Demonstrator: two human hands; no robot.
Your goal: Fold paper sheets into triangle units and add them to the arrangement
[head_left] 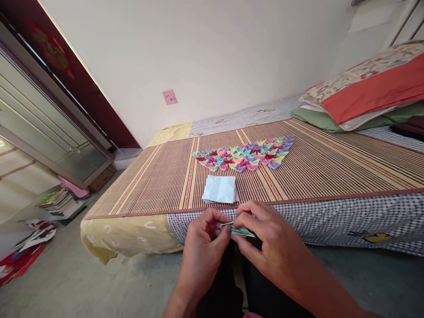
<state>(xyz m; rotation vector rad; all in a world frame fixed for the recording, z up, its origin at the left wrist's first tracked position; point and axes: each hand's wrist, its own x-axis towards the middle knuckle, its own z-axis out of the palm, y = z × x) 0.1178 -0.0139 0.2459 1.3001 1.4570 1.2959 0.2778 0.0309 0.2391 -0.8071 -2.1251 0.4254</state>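
Note:
A small piece of green folded paper (243,231) is pinched between my two hands, above my lap and just off the bed's front edge. My left hand (207,240) grips its left end with thumb and fingers. On the other end, my right hand (265,234) is closed, its fingertips covering part of the folds. Straight ahead on the mat lies a stack of square paper sheets (219,189), pale blue and creased on top. Behind the stack stand rows of folded paper boats (245,154) in pink, green, purple, red and yellow.
A striped mat (159,176) covers the bed, over a checked sheet (331,216). Pillows and folded bedding (371,92) are piled at the right. A pink note (170,97) is on the wall. Stacked books or papers (61,201) sit on the floor at left, near a door (56,101).

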